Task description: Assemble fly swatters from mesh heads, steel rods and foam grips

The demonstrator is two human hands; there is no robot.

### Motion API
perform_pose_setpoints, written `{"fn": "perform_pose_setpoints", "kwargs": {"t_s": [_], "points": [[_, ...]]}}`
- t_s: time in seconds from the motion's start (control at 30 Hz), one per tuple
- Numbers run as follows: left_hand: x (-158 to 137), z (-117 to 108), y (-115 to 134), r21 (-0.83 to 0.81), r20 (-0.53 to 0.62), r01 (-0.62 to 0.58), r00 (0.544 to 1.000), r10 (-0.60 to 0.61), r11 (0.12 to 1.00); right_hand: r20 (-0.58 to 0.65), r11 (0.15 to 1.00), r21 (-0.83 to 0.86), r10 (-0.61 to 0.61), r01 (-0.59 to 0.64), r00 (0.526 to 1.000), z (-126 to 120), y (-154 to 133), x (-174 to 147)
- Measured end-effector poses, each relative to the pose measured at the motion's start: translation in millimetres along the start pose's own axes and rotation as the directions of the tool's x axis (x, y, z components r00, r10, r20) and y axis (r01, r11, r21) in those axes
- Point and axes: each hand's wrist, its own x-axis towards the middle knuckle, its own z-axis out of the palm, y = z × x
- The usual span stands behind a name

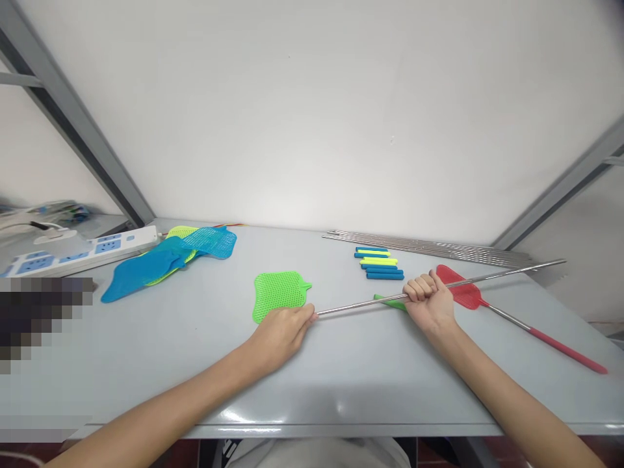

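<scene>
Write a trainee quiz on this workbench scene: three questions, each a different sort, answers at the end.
1. True or false: the left hand and the right hand are both on the same metal rod.

2. Pick one. What colour is the mesh paddle lying just beyond the left hand?
a) blue
b) red
c) green

3. Short answer: which lies farther left in the picture, the power strip or the short blue and yellow tubes?

Key:
1. True
2. c
3. The power strip
</scene>
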Motion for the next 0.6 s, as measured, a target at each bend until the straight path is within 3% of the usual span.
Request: {"fn": "perform_pose_setpoints", "kwargs": {"t_s": [0.17, 0.33, 0.43, 0.6], "points": [[3.7, 7.6, 2.4, -0.007, -0.039, 0.010, 0.999, -0.010, 1.000, 0.000, 0.999, -0.035, -0.011, 0.011, 1.000, 6.2, 0.4, 4.1], [14.1, 12.5, 3.1, -0.222, -0.112, 0.101, 0.985, -0.129, 0.970, 0.041, 0.993, -0.064, -0.100, 0.103, 0.994, 32.5, -7.6, 8.0], [20.3, 11.1, 4.0, -0.315, -0.181, 0.087, 0.972, -0.150, 0.945, 0.062, 0.986, -0.067, -0.149, 0.153, 0.987, 50.7, -12.4, 10.9], [28.9, 8.5, 7.4, -0.365, -0.290, 0.074, 0.938, -0.189, 0.928, -0.002, 0.976, -0.079, -0.204, 0.203, 0.979, 68.4, -12.0, 18.1]]}}
